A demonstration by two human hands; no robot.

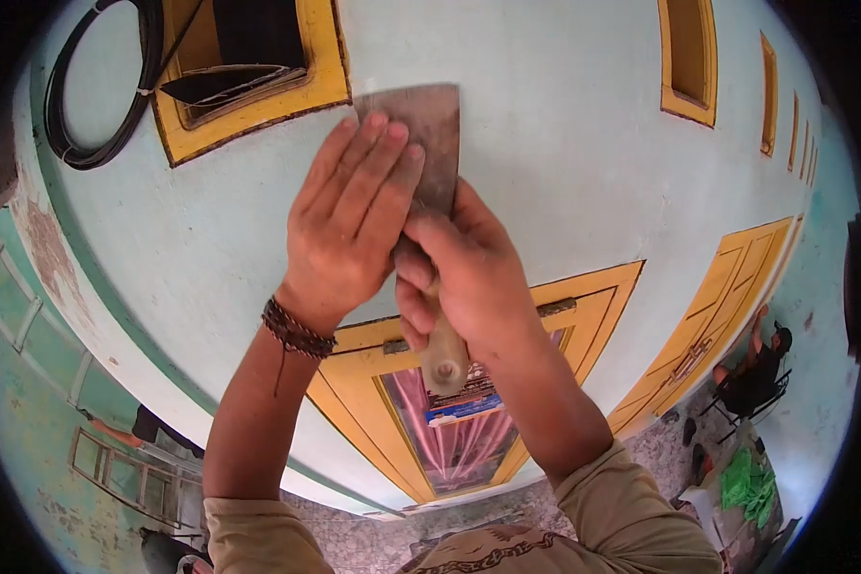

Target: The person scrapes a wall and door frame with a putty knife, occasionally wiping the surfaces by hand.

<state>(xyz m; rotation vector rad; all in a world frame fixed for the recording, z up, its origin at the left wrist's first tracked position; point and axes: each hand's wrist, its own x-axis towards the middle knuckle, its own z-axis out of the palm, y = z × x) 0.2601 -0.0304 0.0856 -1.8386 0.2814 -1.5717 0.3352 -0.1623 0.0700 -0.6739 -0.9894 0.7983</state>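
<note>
A wide putty knife (435, 120) with a worn metal blade and a pale handle is held up against the pale blue-green wall (555, 153). My right hand (474, 273) is closed around its handle and the base of the blade, with the handle's end pointing down. My left hand (349, 225), with a braided bracelet at the wrist, lies with its fingers stretched flat over the left part of the blade. Its thumb is hidden. The blade's top edge meets the wall just right of a yellow window frame (330, 57).
Below my hands stands a yellow door (354, 378) with pink curtains behind its glass. A coil of black cable (53, 105) hangs at upper left. Another person (756, 368) sits on a chair at right, near a green plastic bag (748, 483). A ladder (29, 316) leans at left, near another person's arm (115, 430).
</note>
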